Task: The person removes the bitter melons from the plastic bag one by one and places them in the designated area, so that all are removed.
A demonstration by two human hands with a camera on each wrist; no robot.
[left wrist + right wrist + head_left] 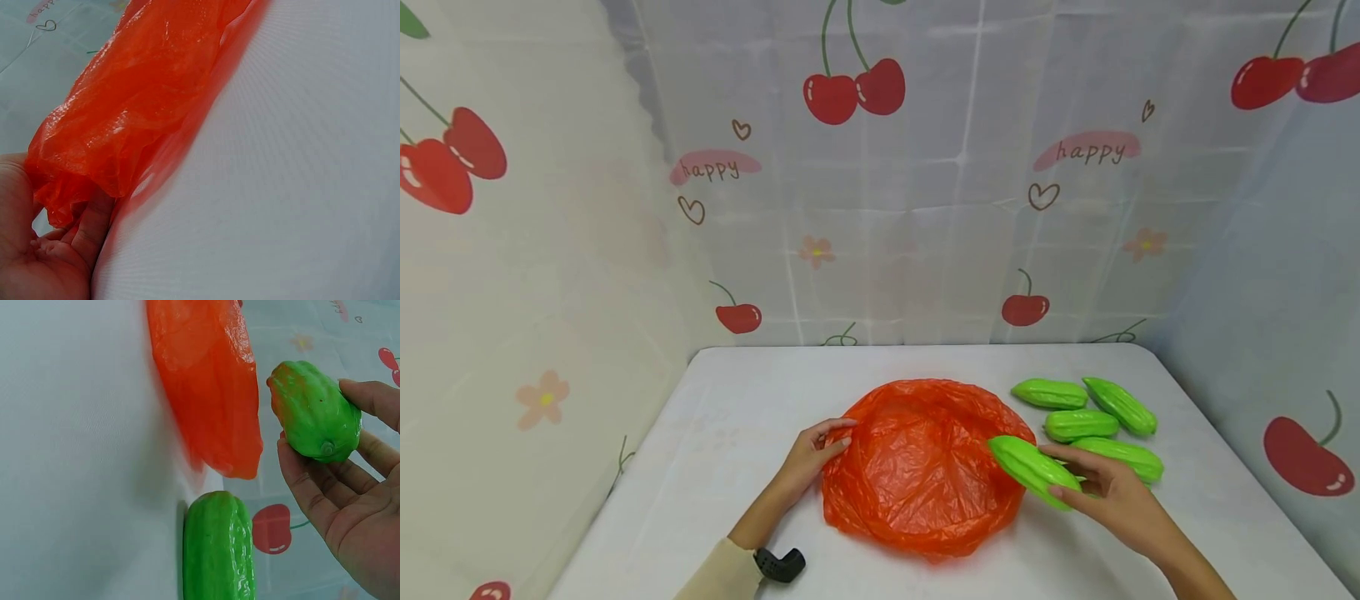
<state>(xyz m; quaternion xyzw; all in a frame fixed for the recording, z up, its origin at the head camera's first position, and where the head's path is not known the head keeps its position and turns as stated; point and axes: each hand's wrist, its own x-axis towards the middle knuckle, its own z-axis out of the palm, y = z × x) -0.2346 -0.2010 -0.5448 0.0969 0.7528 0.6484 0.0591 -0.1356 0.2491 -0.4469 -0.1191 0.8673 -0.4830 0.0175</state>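
Note:
An orange-red plastic bag point(925, 475) sits on the table with its mouth spread wide and facing up. At its left side my left hand point(808, 462) pinches the rim; in the left wrist view, part of the fingers point(94, 225) is hidden by the crumpled film. My right hand point(1112, 496) holds a green ridged bitter melon point(1033, 471) between thumb and fingers, its pointed end over the bag's right rim. The right wrist view shows this bitter melon point(315, 412) raised off the table, beside the bag point(209, 394).
Several more bitter melons point(1081, 425) lie grouped on the white table point(760, 392), right of the bag. One bitter melon point(1120, 458) is partly behind my right hand. A cherry-printed curtain point(925, 208) encloses the table's back and sides. My left wrist wears a black band point(780, 565).

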